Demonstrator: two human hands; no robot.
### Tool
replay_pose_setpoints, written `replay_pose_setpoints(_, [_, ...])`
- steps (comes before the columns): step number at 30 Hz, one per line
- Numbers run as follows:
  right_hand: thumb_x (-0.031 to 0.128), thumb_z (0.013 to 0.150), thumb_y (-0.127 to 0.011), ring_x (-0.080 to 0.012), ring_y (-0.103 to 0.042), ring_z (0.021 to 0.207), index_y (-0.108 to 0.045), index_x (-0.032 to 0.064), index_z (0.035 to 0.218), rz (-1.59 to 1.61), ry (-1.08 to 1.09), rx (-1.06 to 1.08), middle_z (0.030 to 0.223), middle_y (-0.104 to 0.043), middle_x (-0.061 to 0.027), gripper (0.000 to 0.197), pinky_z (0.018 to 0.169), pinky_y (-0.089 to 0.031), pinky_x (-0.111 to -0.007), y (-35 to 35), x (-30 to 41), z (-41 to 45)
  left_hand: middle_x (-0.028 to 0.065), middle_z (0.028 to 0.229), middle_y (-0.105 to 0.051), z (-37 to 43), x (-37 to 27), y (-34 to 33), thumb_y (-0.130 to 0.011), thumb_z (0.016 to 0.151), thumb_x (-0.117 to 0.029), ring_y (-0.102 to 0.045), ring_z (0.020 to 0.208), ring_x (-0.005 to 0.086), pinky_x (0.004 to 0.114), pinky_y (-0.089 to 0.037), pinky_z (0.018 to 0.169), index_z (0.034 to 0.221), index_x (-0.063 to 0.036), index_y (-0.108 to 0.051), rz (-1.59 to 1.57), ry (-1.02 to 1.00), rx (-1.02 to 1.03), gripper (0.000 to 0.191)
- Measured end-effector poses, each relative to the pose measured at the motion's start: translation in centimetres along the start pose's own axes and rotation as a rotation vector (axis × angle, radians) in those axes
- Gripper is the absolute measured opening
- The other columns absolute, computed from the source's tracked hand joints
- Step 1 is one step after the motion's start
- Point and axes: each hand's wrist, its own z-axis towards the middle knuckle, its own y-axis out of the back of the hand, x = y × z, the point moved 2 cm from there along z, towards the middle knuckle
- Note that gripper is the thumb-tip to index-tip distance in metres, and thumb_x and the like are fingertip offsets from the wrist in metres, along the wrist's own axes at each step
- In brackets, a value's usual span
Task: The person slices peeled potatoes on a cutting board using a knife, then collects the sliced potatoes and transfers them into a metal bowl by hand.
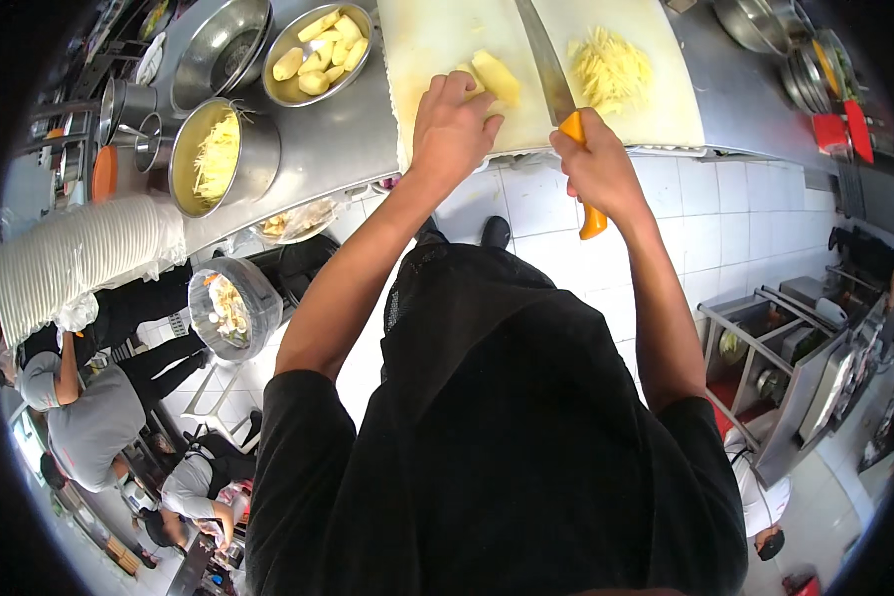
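Note:
On a white cutting board [432, 45], my left hand [451, 123] bends its fingers over cut pieces of peeled potato [498, 78]. Its fingertips touch or lie just over the nearest piece; whether they grip it cannot be seen. My right hand [600, 167] is shut on the orange handle of a large kitchen knife [547, 63]. The blade points away from me, lying over the board to the right of the potato pieces and apart from them. Right of the blade is a heap of thin yellow potato strips [612, 71].
Left on the steel counter [328, 145] are a bowl of peeled potatoes [316, 56], a pot [257, 164] of strips and stacked white containers [89, 249]. Below is a lined waste bin [261, 320]. Several people [97, 428] are behind. A metal rack [760, 365] stands right.

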Motion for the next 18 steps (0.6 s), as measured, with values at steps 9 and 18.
replay_pose_setpoints(9, [0.021,0.098,-0.058,-0.0242,-0.064,0.054,-0.052,-0.0042,0.105,0.029,-0.012,0.009,0.074,-0.063,-0.0155,0.027,0.054,-0.054,-0.038,-0.2,-0.7,-0.5,0.0118,0.11,-0.061,0.6,-0.4,-0.3,-0.074,0.084,-0.014,-0.057,0.105,0.0315,0.042,-0.05,0.093,0.096,-0.0033,-0.078,0.004,-0.002,0.099,0.016])
replay_pose_setpoints(18, [0.025,0.101,-0.058,-0.0141,-0.054,0.05,-0.051,0.0027,0.103,0.03,-0.045,0.019,0.072,-0.055,-0.0057,0.024,0.047,-0.046,-0.031,-0.5,-1.4,-0.3,0.0108,0.101,-0.066,0.6,-0.5,0.9,-0.076,0.084,-0.011,-0.062,0.098,0.03,0.041,-0.053,0.085,0.091,-0.0024,-0.077,-0.182,0.002,-0.102,0.011])
